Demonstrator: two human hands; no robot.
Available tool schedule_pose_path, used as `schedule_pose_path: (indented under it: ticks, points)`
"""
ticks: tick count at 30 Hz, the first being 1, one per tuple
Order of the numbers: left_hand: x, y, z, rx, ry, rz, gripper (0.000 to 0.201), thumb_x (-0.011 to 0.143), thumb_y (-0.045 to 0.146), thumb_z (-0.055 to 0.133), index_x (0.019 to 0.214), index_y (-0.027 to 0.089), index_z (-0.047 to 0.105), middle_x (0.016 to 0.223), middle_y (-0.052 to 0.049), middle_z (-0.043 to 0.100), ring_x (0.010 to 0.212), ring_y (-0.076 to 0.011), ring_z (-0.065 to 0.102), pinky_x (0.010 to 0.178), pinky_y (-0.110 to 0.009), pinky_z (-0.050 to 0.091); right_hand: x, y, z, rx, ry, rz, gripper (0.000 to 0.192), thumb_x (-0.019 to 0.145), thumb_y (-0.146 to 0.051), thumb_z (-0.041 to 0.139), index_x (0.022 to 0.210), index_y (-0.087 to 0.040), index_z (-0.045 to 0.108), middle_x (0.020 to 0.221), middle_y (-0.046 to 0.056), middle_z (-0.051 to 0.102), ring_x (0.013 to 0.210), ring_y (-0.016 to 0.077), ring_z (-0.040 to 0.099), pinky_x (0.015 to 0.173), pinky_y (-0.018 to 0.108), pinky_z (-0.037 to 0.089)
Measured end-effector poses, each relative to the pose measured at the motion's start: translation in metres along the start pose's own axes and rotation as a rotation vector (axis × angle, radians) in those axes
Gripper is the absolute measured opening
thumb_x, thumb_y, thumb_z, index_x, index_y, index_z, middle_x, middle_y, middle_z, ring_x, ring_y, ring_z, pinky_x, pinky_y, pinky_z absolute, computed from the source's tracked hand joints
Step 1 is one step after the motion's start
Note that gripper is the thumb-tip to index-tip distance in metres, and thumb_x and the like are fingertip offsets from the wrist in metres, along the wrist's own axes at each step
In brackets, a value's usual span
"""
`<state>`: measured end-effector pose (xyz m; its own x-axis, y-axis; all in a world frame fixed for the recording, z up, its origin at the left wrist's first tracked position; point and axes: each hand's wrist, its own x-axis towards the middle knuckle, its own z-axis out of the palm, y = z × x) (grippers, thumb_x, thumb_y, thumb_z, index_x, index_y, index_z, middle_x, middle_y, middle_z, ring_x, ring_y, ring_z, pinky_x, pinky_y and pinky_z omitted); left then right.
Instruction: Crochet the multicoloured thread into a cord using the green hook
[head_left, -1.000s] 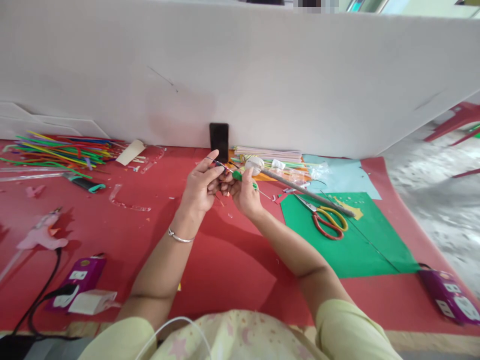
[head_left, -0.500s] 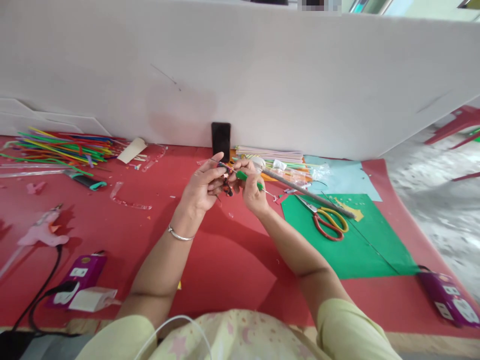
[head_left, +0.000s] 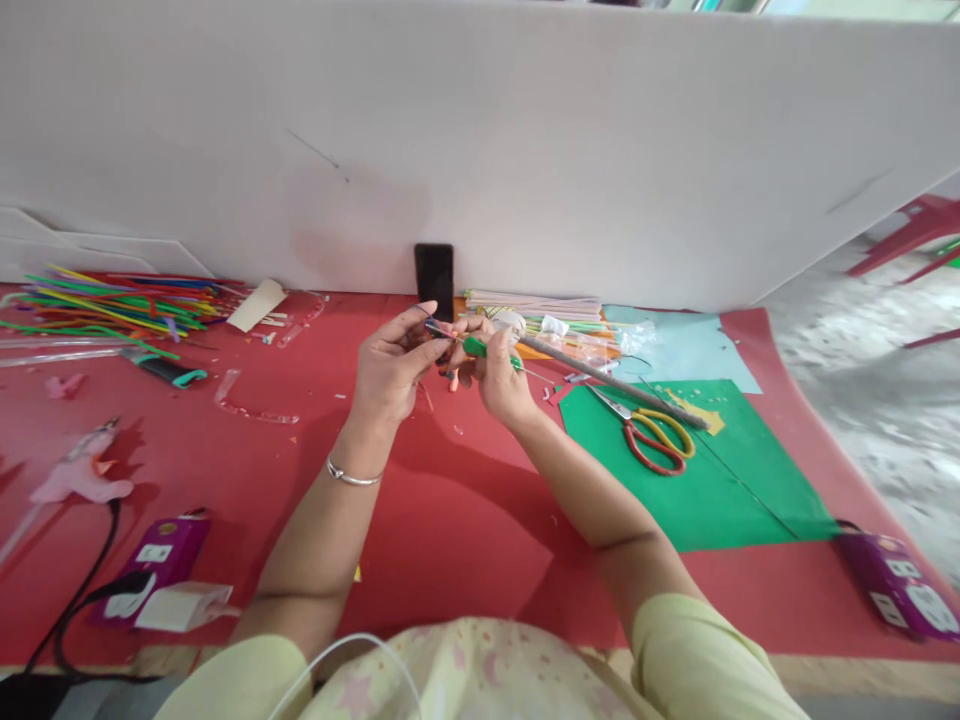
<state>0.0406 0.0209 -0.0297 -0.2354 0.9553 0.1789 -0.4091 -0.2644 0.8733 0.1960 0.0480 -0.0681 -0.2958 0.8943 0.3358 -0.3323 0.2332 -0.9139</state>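
Both forearms [head_left: 319,540] converging | left hand [head_left: 390,370] pinching dark piece [head_left: 436,327] | right hand [head_left: 505,388] gripping green-handled tool [head_left: 475,347]

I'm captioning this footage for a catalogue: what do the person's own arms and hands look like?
The left hand and right hand wear no gloves. A slim silver-coloured bangle circles the left wrist; none shows on the right. The short sleeves are pale yellow, matching a top with pinkish stars. A thin white cable loops near the left sleeve.
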Motion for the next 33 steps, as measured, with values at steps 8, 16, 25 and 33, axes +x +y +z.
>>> schedule_pose_path:
  ticks: [8, 16, 25, 33]
  points:
    - [-0.001, -0.001, -0.002, 0.017, -0.030, -0.081, 0.063, 0.061, 0.013, 0.103, 0.121, 0.025, 0.092, 0.063, 0.007, 0.065, 0.048, -0.0070, 0.051, 0.044, -0.020, 0.035, -0.002, -0.004, 0.003, -0.002, 0.049, 0.009, 0.085, 0.100, -0.102, 0.042, 0.131, -0.028, 0.069, 0.089, 0.002, 0.072, 0.060, 0.0143, 0.056, 0.050, 0.029, 0.041]
    - [-0.003, 0.002, -0.001, -0.118, -0.106, -0.168, 0.065, 0.063, 0.015, 0.105, 0.125, 0.027, 0.090, 0.066, 0.007, 0.066, 0.045, -0.0052, 0.047, 0.038, -0.018, 0.020, -0.001, -0.008, 0.006, 0.077, 0.015, 0.035, 0.085, 0.097, -0.104, 0.044, 0.124, -0.027, 0.069, 0.082, -0.001, 0.066, 0.060, 0.0134, 0.055, 0.050, 0.026, 0.040]
    - [0.002, -0.001, -0.006, -0.089, -0.099, -0.053, 0.067, 0.065, 0.024, 0.112, 0.129, 0.028, 0.091, 0.065, 0.008, 0.065, 0.045, -0.0028, 0.036, 0.041, -0.020, 0.023, -0.003, -0.010, 0.011, 0.156, 0.040, 0.108, 0.079, 0.097, -0.102, 0.051, 0.112, -0.028, 0.073, 0.084, 0.001, 0.068, 0.064, 0.0150, 0.056, 0.051, 0.028, 0.038]
    - [-0.008, -0.006, 0.000, 0.291, 0.042, 0.267, 0.058, 0.082, 0.023, 0.097, 0.139, 0.027, 0.088, 0.076, 0.004, 0.076, 0.064, -0.0103, 0.061, 0.062, -0.023, 0.051, -0.001, -0.009, 0.014, 0.134, 0.138, 0.184, 0.083, 0.095, -0.102, 0.054, 0.113, -0.024, 0.076, 0.083, 0.002, 0.070, 0.068, 0.0140, 0.063, 0.050, 0.025, 0.040]
